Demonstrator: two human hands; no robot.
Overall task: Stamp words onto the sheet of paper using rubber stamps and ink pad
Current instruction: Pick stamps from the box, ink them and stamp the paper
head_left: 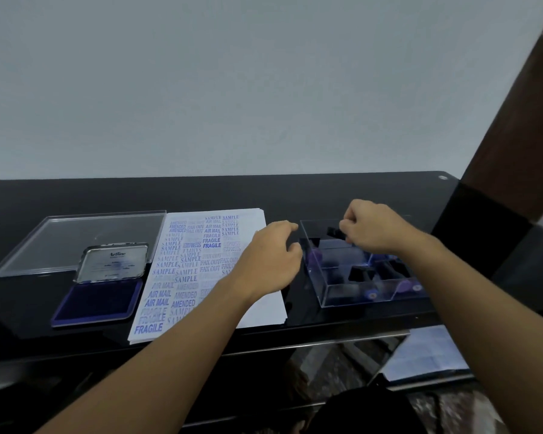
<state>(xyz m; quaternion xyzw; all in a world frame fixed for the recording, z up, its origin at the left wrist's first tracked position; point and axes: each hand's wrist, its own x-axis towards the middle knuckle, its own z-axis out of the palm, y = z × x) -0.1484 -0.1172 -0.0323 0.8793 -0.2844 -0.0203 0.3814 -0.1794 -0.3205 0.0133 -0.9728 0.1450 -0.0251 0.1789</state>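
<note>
At mid-right the right hand (pixel 373 228) pinches a black stamp (pixel 334 232) over the box (pixel 351 296). The left hand (pixel 270 255), loose and empty, hangs over paper (pixel 182 277) reading FRAGILE, SAMPLE.

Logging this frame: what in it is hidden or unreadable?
Head view only:
- The stamp in the right hand: fingers cover part of it, and its lettering does not show.
- The sheet of paper: prints under the left hand are covered.
- The clear box: its contents blur together, so the count is unclear.
- The ink pad lid: the small print is too small to read.
</note>
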